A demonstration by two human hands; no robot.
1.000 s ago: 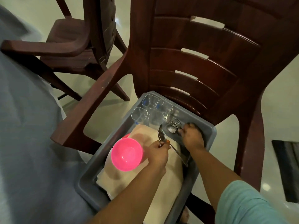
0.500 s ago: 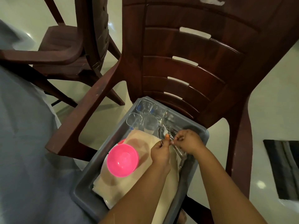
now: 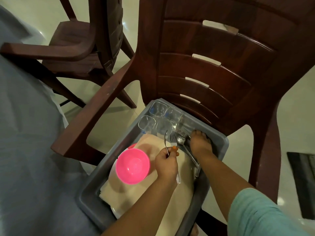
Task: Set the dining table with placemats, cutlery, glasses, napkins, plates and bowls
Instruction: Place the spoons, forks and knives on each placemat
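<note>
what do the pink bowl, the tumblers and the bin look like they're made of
Pink bowl: likely plastic, an even bright colour with a soft sheen.
Tumblers: clear and see-through with squarish rims; glass or clear plastic, cannot tell which.
Bin: probably moulded plastic, matte grey with a thick rounded rim.

You've got nothing to read here: no lettering, label, brand or number shows on the grey tub [image 3: 219, 142], the pink bowl [image 3: 132, 168], the clear glasses [image 3: 157, 116] or the brown chair [image 3: 204, 68]. Small blue marks sit on two of the glasses, but they're too blurred for you to make out.
</note>
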